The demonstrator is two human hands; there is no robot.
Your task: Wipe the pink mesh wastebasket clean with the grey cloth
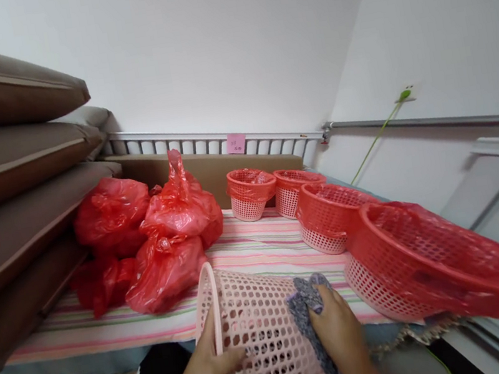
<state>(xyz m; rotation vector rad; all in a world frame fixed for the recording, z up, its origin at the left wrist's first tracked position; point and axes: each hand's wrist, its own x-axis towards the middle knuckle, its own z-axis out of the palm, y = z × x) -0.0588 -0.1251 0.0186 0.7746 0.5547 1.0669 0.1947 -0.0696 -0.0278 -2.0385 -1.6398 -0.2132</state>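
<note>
A pale pink perforated plastic basket (pixel 263 330) lies tilted on its side close to me, its rim toward the left. My left hand (pixel 212 370) grips that rim, thumb outside on the lattice and fingers inside. At the basket's base end, my right hand (pixel 335 325) is closed on a grey cloth (pixel 303 311) and presses it against the side wall. Part of the basket's lower edge is cut off by the frame.
Red-bag-lined baskets (pixel 334 199) stand in a row along the right of the striped sheet (pixel 258 242). Full red plastic bags (pixel 182 210) sit at left beside stacked brown cushions (pixel 12 155). A white railing (pixel 152 140) runs behind; a green cable (pixel 375 143) hangs on the wall.
</note>
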